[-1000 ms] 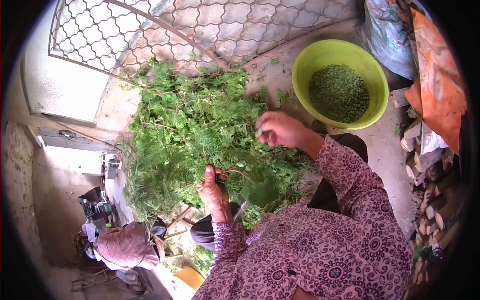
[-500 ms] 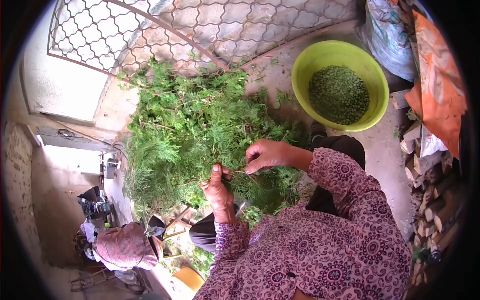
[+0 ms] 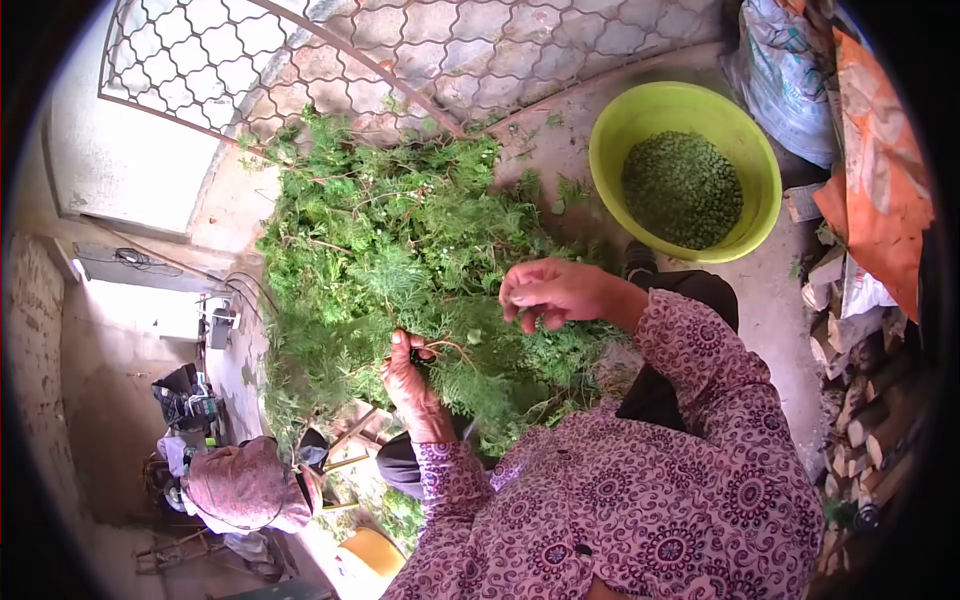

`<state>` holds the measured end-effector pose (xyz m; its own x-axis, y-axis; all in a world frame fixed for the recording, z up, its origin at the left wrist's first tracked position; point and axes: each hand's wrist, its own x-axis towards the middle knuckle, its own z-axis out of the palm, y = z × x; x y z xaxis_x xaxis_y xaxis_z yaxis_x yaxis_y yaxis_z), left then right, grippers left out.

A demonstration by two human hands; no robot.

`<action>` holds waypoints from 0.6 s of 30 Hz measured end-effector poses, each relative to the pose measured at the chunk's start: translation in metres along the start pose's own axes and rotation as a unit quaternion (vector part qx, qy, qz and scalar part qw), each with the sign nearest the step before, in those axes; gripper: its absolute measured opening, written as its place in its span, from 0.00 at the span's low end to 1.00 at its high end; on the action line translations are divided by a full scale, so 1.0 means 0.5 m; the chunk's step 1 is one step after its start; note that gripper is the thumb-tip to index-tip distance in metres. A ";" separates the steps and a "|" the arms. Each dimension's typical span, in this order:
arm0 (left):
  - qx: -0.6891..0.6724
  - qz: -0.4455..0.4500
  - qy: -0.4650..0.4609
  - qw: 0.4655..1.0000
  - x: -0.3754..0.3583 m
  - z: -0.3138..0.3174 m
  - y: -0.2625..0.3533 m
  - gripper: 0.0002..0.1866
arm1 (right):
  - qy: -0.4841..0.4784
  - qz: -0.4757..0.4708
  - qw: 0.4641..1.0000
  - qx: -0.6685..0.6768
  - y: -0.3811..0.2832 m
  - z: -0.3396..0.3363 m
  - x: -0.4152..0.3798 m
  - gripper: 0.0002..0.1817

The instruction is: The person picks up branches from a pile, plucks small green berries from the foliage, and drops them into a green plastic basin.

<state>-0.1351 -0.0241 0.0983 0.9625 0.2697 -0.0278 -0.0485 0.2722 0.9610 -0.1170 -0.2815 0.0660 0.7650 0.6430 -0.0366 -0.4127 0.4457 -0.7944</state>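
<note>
My left hand (image 3: 412, 392) is closed on the thin brown stem of a leafy evergreen branch (image 3: 450, 348), thumb pointing up. My right hand (image 3: 560, 292) hovers above and to the right of it, apart from the stem. Its fingers are loosely bent and spread, with nothing visible between them. A small pale green piece (image 3: 474, 337) shows between the two hands, too small to name for sure. Beneath both hands spreads a big heap of feathery green branches (image 3: 370, 230).
A yellow-green tub (image 3: 765, 215) with many small green cones or berries stands at upper right. Stacked firewood (image 3: 860, 420) and sacks (image 3: 790, 75) line the right side. A metal lattice (image 3: 440, 60) borders the heap. Another person (image 3: 245, 485) sits at lower left near a yellow container (image 3: 375, 550).
My right hand has come away from the stem, moving slightly right and up, and its fingers have parted. My left hand has shifted a little left, still gripping the branch.
</note>
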 end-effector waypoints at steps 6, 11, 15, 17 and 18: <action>-0.006 0.004 0.004 1.000 -0.003 0.024 -0.023 0.09 | -0.004 0.014 0.971 -0.237 0.008 0.035 0.024 0.20; 0.012 -0.015 0.023 1.000 -0.011 0.045 -0.039 0.09 | 0.041 -0.156 0.913 -0.376 0.064 0.015 0.047 0.22; 0.021 -0.013 0.030 0.999 -0.008 0.047 -0.053 0.09 | 0.018 -0.153 0.894 -0.420 0.054 0.020 0.040 0.16; 0.066 -0.022 0.023 0.997 0.002 0.036 -0.065 0.10 | 0.020 -0.162 0.882 -0.442 0.046 0.031 0.033 0.14; 0.066 -0.022 0.022 0.997 0.007 0.032 -0.070 0.10 | -0.008 -0.148 0.899 -0.412 0.042 0.038 0.033 0.13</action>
<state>-0.1257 -0.0474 0.0688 0.9501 0.3012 -0.0808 0.0329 0.1608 0.9864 -0.1226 -0.2498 0.0605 0.7713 0.5837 0.2539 0.3195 -0.0099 -0.9475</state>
